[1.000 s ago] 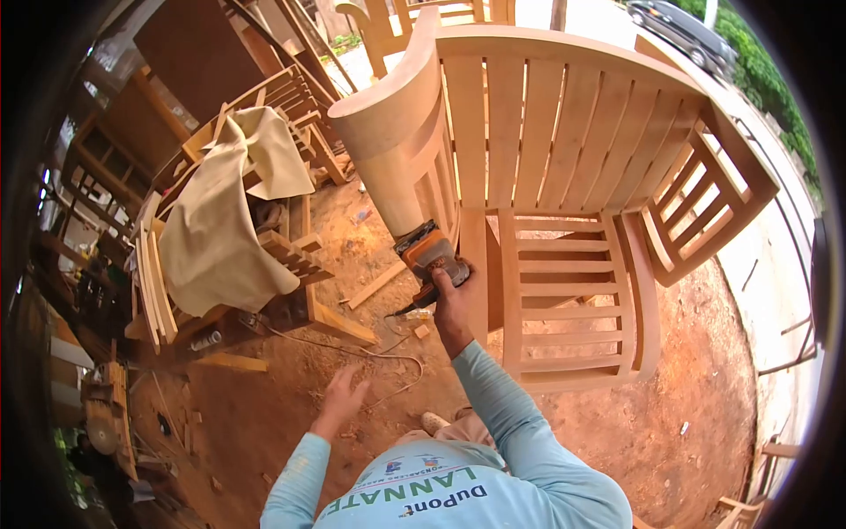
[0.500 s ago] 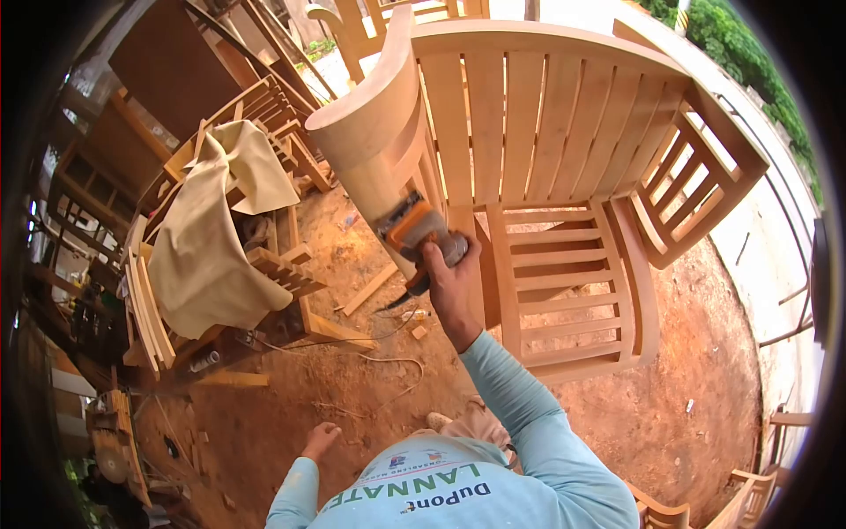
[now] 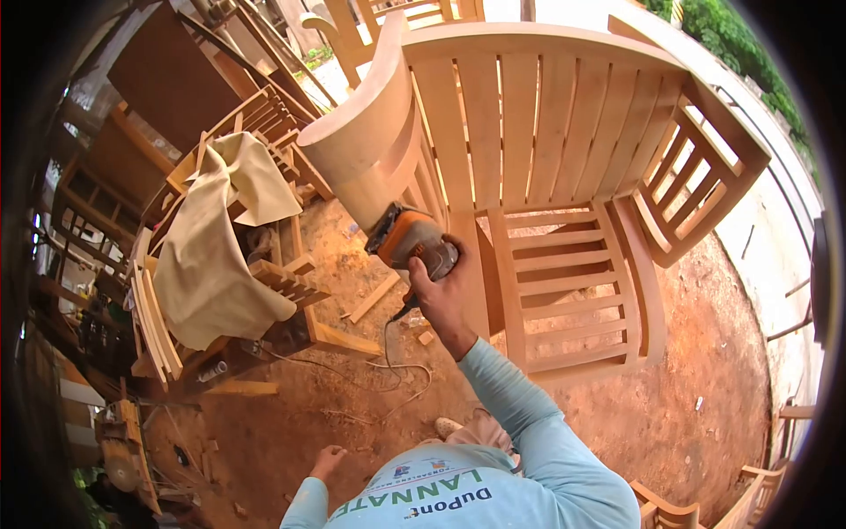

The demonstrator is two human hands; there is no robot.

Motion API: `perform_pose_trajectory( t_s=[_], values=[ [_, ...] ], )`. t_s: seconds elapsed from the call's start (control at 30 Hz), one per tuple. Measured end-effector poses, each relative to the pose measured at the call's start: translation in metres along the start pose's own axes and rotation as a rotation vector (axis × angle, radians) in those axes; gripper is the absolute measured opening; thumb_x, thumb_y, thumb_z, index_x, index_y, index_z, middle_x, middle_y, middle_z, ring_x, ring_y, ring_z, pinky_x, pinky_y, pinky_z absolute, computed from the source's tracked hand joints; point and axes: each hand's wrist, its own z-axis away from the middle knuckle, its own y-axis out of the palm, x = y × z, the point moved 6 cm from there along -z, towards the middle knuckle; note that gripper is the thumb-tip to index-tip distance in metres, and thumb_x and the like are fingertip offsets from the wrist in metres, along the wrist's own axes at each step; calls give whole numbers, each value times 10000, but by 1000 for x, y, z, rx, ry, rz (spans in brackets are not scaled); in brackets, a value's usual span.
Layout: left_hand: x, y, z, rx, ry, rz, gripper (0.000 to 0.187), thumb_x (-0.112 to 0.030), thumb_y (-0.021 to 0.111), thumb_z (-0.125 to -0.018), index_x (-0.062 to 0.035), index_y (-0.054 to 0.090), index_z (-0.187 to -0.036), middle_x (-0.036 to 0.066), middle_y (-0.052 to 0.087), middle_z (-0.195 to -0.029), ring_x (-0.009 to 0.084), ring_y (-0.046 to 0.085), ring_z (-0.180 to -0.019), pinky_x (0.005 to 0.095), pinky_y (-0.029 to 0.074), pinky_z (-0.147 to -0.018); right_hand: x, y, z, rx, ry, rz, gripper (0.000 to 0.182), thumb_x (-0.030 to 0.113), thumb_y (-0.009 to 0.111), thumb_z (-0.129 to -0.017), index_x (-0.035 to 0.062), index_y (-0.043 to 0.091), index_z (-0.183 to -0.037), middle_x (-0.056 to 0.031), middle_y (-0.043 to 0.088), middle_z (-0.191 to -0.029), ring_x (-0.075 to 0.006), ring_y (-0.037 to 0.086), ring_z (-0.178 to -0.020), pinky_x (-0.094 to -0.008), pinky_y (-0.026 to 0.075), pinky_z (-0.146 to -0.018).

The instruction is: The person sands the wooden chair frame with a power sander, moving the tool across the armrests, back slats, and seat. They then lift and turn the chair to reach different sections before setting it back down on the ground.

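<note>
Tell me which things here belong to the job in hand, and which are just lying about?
Likely in the job:
power sander, held at the bench's curved arm
its cord
slatted bench

Seemingly just lying about:
tan cloth, draped over wooden parts
wood offcut on the ground
small wood block near it
</note>
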Motion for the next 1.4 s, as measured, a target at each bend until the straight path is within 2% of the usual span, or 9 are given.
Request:
perform_pose_trajectory(
  t_s=[0.07,0.1,0.2,0.47,0.77,1.07,1.2,1.3,1.4],
  values=[
    [10,4,3,23,-54,48,450,-355,725,-892,-11,726,-1183,185,731,-1205,305,680,-1165,398,524,-993,49,12,-12,-20,-283,170,705,165,832,-777,17,435,-1341,-175,541,-1220,-282,581,-1119,-402,497,-964],
    [12,6,3,25,-58,55,445,-348,726,-893,-9,727,-1182,183,733,-1202,301,681,-1160,397,526,-989,72,17,-17,-26,-348,182,724,131,838,-736,25,443,-1333,-183,543,-1238,-331,575,-1141,-414,483,-987],
    [21,15,-2,29,-57,77,434,-332,725,-896,-4,727,-1180,181,735,-1193,290,684,-1146,394,531,-978,122,29,-33,-32,-533,227,711,128,835,-721,26,457,-1315,-191,544,-1229,-351,578,-1133,-426,487,-981],
    [5,25,-3,37,-52,157,422,-319,709,-905,3,722,-1178,178,738,-1175,288,689,-1116,399,534,-957,149,34,-49,-28,-479,202,654,124,829,-719,37,478,-1263,-198,543,-1139,-383,587,-1041,-456,502,-905],
    [15,16,-10,31,-30,119,430,-332,732,-905,-1,717,-1179,168,743,-1154,267,695,-1097,384,542,-927,0,7,34,-51,-375,243,691,98,830,-725,33,471,-1311,-198,496,-1302,-359,545,-1184,-431,472,-1011],
    [30,30,-4,90,-139,250,384,-293,727,-905,-12,720,-1168,128,753,-1082,223,694,-993,368,549,-876,117,31,-26,-22,-619,285,682,119,831,-715,62,490,-1303,-210,525,-1272,-391,586,-1133,-464,523,-927],
    [60,47,-23,85,-49,224,338,-277,731,-895,-18,741,-1112,126,757,-1067,226,699,-991,373,549,-874,171,48,-33,-45,-757,357,684,120,836,-711,65,491,-1299,-207,535,-1262,-396,598,-1112,-458,537,-900],
    [64,50,-24,83,-69,254,333,-276,735,-888,-17,747,-1097,128,757,-1071,229,701,-993,374,549,-876,170,57,-13,-34,-783,393,685,130,848,-704,71,498,-1290,-208,539,-1271,-404,602,-1112,-456,556,-864],
    [58,49,-22,79,-67,247,342,-279,736,-885,-17,745,-1104,127,756,-1079,227,700,-1000,371,549,-879,111,54,20,-52,-690,443,691,136,856,-707,74,494,-1291,-216,536,-1275,-419,595,-1121,-475,554,-868]
  ],
)
